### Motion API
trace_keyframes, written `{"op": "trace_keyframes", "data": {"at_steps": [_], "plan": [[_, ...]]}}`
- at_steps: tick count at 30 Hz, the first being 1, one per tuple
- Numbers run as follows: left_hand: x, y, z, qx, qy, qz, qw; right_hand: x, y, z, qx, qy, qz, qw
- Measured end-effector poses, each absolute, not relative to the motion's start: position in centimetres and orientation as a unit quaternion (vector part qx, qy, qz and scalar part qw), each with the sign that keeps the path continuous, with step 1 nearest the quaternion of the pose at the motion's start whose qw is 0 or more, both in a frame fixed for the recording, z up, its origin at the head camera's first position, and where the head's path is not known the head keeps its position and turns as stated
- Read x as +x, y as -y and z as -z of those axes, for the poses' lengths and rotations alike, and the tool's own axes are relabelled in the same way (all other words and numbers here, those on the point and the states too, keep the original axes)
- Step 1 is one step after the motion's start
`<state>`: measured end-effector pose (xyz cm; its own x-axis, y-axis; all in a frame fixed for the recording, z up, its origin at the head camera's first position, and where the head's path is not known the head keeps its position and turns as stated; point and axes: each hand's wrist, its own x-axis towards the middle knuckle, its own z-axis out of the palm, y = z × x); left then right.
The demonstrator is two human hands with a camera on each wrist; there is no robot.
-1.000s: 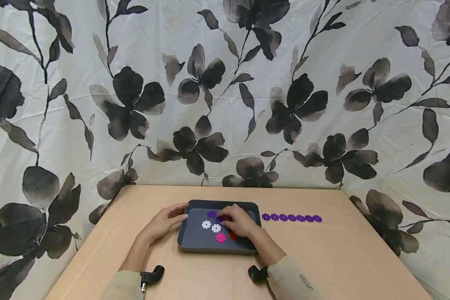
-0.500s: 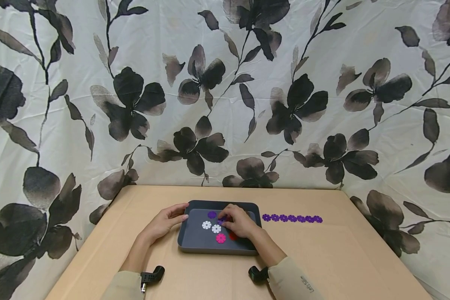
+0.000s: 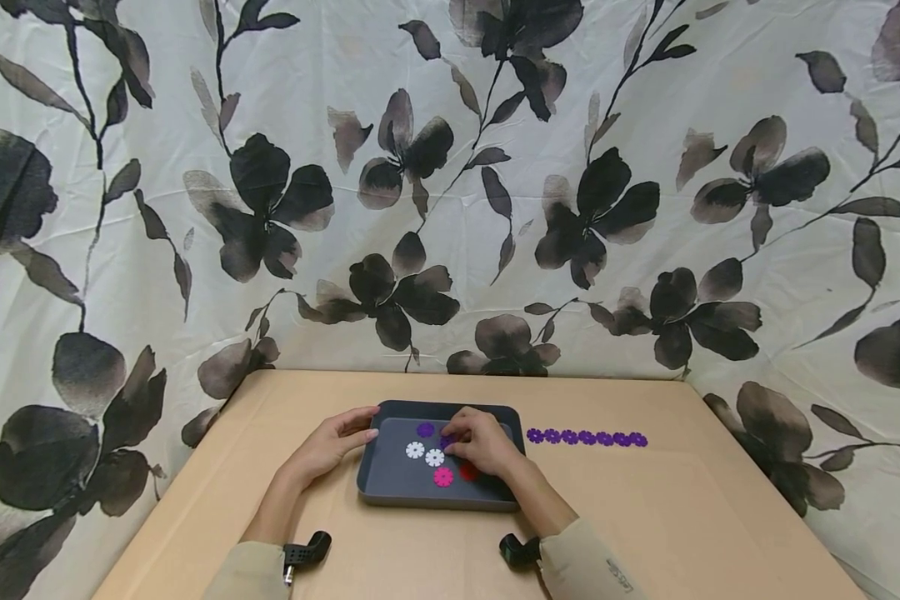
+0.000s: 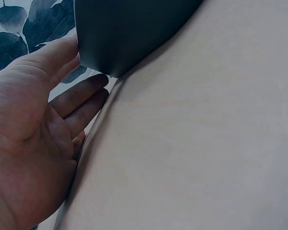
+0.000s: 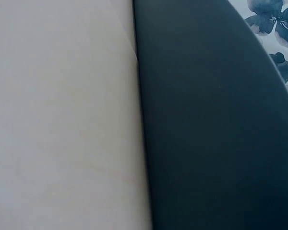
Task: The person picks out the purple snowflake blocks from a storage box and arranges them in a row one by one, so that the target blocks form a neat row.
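Note:
A dark grey tray [image 3: 390, 492] lies on the table, holding several flower-shaped plastic discs. My left hand [image 3: 330, 442] rests at its left edge, thumb against the outer wall and the other fingers loosely extended, as the left wrist view also shows. Over the tray's right half, my right hand [image 3: 486, 442] pinches a purple flower disc [image 3: 446, 442] between thumb and fingers, which partly cover it. Another purple disc [image 3: 425, 430] lies just to its left. Nearer me are two white discs [image 3: 434, 457], a pink disc [image 3: 443, 477] and a red disc [image 3: 468, 472] partly under the hand.
To the right of the tray, a row of several purple flower discs [image 3: 587, 437] runs along the light wooden-coloured table [image 3: 645, 517]. Behind the table hangs a white cloth [image 3: 487, 208] with dark flowers. The right wrist view shows only the tray's outer wall [image 5: 211, 124] and tabletop.
My right fingertips have drawn together on the purple disc and shifted slightly to the right with it. My left hand stays at the tray's edge.

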<state>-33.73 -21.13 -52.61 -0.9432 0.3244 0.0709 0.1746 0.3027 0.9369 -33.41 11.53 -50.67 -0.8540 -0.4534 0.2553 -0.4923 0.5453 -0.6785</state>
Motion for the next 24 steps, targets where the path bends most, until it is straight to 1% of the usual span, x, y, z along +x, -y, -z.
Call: {"op": "trace_keyframes", "data": {"at_steps": [6,11,16,21,24], "plan": [[-33.7,21.1,52.5,0.156,-0.804,-0.570,0.066,-33.4,-12.3,50.1,0.255,0.863,-0.430,0.071],[-33.6,21.1,52.5,0.156,-0.804,-0.571,0.066,-33.4,-14.0,49.1,0.227,0.836,-0.488,0.112],[-33.6,21.1,52.6,0.158,-0.801,-0.574,0.068,-33.3,-16.7,48.2,0.189,0.828,-0.511,0.135],[-33.6,21.1,52.6,0.157,-0.801,-0.573,0.068,-33.5,-20.1,47.9,0.180,0.831,-0.502,0.160],[-33.7,21.1,52.6,0.159,-0.802,-0.572,0.066,-33.6,-22.3,48.0,0.173,0.830,-0.496,0.185]]}}
